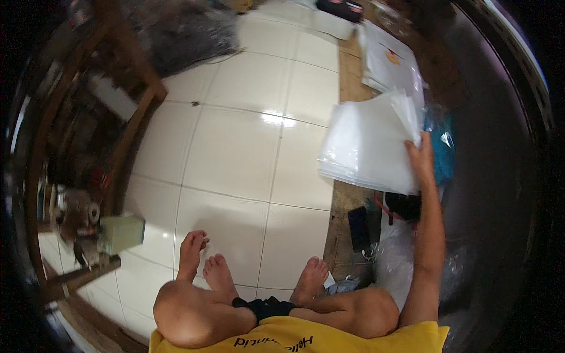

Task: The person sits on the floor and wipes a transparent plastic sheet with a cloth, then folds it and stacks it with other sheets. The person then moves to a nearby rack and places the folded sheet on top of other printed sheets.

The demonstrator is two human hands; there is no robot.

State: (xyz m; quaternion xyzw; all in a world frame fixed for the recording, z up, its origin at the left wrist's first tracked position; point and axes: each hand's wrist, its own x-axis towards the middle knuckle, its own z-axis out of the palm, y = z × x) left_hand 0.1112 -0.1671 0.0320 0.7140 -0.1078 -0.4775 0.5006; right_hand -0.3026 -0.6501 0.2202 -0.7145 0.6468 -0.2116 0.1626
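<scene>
My right hand (421,154), arm stretched out to the right, grips the right edge of a stack of whitish, see-through plastic sheets or bags (368,141). The stack fans slightly at its upper corner and reflects light along its left side. Its underside is hidden. Past its far end lies another pile of white plastic packages (391,59) with a small orange print. My left hand (193,244) hangs beside my left knee over the tiled floor, its fingers loosely bent and apart, holding nothing that I can see.
A phone (358,229) with a cable lies on the wooden board near my right knee, beside crumpled clear plastic (397,256). Blue plastic (442,144) sits right of the stack. To the left stands a wooden frame (135,129) with a pale yellowish container (122,234). A dark plastic-covered bundle (182,35) lies far left.
</scene>
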